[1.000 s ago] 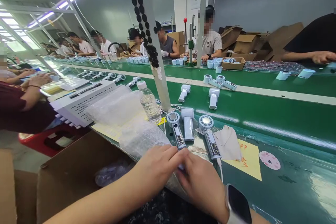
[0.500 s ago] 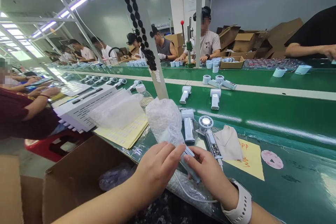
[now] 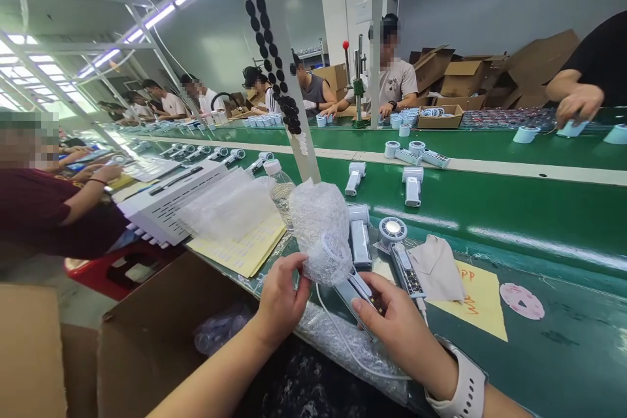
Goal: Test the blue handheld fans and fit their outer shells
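My right hand (image 3: 394,317) is wrapped round the handle of a light blue handheld fan (image 3: 349,289), tilted up and to the left. Circuit parts show along its handle, near my fingers. Clear, crinkled plastic wrap (image 3: 318,219) covers the fan's head, which shows only dimly through it. At the lower left of this wrap, my left hand (image 3: 283,294) pinches its edge between thumb and fingers. Just behind stand a second fan (image 3: 361,245) and another fan with a round face and exposed circuit board (image 3: 404,268), which has a white cable plugged in.
A grey cloth (image 3: 437,268) and a yellow note (image 3: 484,300) lie to the right, beside a pink disc (image 3: 522,301). Left are yellow sheets (image 3: 240,255), a plastic bottle (image 3: 280,186) and a white slotted box (image 3: 176,199). A post (image 3: 306,157) rises ahead; a cardboard box (image 3: 161,333) stands below.
My left hand has moved off the handle, down and left, to the wrap's edge. The wrap now sits over the fan's head. Across the line, a co-worker's hand has come onto a blue part.
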{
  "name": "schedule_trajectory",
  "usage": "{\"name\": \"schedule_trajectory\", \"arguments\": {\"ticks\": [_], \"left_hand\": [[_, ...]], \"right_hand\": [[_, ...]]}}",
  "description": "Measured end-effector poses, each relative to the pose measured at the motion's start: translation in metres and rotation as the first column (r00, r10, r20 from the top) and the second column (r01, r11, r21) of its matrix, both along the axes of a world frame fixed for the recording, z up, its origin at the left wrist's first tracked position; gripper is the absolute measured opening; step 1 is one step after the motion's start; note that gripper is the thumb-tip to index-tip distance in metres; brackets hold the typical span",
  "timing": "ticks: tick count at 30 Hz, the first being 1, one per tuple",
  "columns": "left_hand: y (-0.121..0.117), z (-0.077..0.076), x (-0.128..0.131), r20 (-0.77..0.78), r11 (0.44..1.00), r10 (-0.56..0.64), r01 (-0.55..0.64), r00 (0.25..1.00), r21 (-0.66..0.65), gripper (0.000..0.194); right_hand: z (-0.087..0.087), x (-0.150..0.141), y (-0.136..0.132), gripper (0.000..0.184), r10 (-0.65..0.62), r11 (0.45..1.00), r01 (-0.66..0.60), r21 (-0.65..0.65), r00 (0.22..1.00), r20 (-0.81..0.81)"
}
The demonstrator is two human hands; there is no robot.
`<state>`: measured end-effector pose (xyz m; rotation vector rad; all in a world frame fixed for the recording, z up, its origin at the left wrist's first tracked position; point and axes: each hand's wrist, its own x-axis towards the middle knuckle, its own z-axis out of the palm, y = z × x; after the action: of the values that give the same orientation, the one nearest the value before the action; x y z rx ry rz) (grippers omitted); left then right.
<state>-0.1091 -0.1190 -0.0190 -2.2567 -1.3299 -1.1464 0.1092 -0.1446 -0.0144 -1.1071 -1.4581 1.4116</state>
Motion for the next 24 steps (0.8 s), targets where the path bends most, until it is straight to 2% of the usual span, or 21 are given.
{"name": "schedule_trajectory", "arguments": {"ticks": [2, 5, 7, 8, 9, 11, 12, 14, 16, 17, 19, 21, 22, 23, 24], "left_hand": [[-0.001, -0.006, 0.004, 0.046, 1.0, -0.011, 0.011, 0.999, 0.001, 0.035], [-0.006, -0.012, 0.016, 0.034, 0.996, -0.085, 0.084, 0.996, 0.023, 0.048], [-0.013, -0.012, 0.026, 0.011, 0.988, -0.153, 0.153, 0.988, 0.025, 0.054], [-0.017, -0.01, 0.031, 0.006, 0.982, -0.185, 0.185, 0.983, 0.021, 0.055], [-0.021, -0.006, 0.036, -0.002, 0.977, -0.214, 0.214, 0.977, 0.016, 0.057], [-0.026, 0.005, 0.042, -0.025, 0.967, -0.255, 0.255, 0.967, 0.01, 0.06], [-0.028, 0.012, 0.045, -0.04, 0.963, -0.269, 0.27, 0.962, 0.017, 0.061], [-0.03, 0.025, 0.049, -0.059, 0.967, -0.253, 0.254, 0.966, 0.001, 0.062], [-0.031, 0.037, 0.053, -0.063, 0.973, -0.216, 0.209, 0.974, -0.102, 0.06], [-0.031, 0.043, 0.054, -0.063, 0.964, -0.207, 0.192, 0.976, -0.185, 0.058], [-0.032, 0.055, 0.056, -0.015, 0.911, -0.2, 0.181, 0.98, -0.37, 0.054], [-0.031, 0.069, 0.055, 0.16, 0.824, -0.173, 0.232, 0.972, -0.518, 0.048], [-0.03, 0.076, 0.053, 0.291, 0.767, -0.132, 0.283, 0.948, -0.576, 0.044], [-0.028, 0.082, 0.05, 0.431, 0.702, -0.086, 0.362, 0.898, -0.613, 0.043], [-0.026, 0.089, 0.046, 0.558, 0.638, -0.039, 0.45, 0.829, -0.625, 0.043]], "right_hand": [[0.0, 0.0, 0.001, 0.036, 0.02, 0.995, -0.032, -0.091, 0.991, -0.13], [-0.001, -0.001, 0.003, 0.046, 0.01, 0.96, -0.113, -0.255, 0.927, -0.374], [-0.002, -0.001, 0.006, 0.049, 0.007, 0.941, -0.16, -0.299, 0.89, -0.456], [-0.003, -0.001, 0.007, 0.049, 0.016, 0.94, -0.165, -0.299, 0.896, -0.444], [-0.003, -0.001, 0.008, 0.047, 0.03, 0.947, -0.148, -0.284, 0.924, -0.382], [-0.003, 0.0, 0.008, 0.036, 0.037, 0.982, -0.06, -0.181, 0.991, -0.128], [-0.002, 0.0, 0.007, 0.028, 0.017, 0.995, -0.014, -0.096, 0.999, 0.027], [0.001, 0.002, 0.006, 0.016, -0.041, 0.998, 0.026, 0.057, 0.962, 0.269], [0.006, 0.005, 0.004, 0.015, -0.031, 0.994, -0.007, 0.106, 0.935, 0.353], [0.009, 0.008, 0.003, 0.017, 0.028, 0.994, -0.062, 0.094, 0.944, 0.328], [0.014, 0.013, 0.001, 0.033, 0.224, 0.97, -0.235, 0.064, 0.963, 0.147], [0.016, 0.017, 0.0, 0.055, 0.415, 0.909, -0.412, 0.067, 0.909, -0.045], [0.015, 0.018, -0.001, 0.059, 0.448, 0.892, -0.443, 0.086, 0.892, -0.057], [0.014, 0.018, -0.002, 0.054, 0.426, 0.897, -0.423, 0.13, 0.905, 0.006], [0.013, 0.018, -0.002, 0.043, 0.351, 0.904, -0.368, 0.217, 0.93, 0.113]]}}
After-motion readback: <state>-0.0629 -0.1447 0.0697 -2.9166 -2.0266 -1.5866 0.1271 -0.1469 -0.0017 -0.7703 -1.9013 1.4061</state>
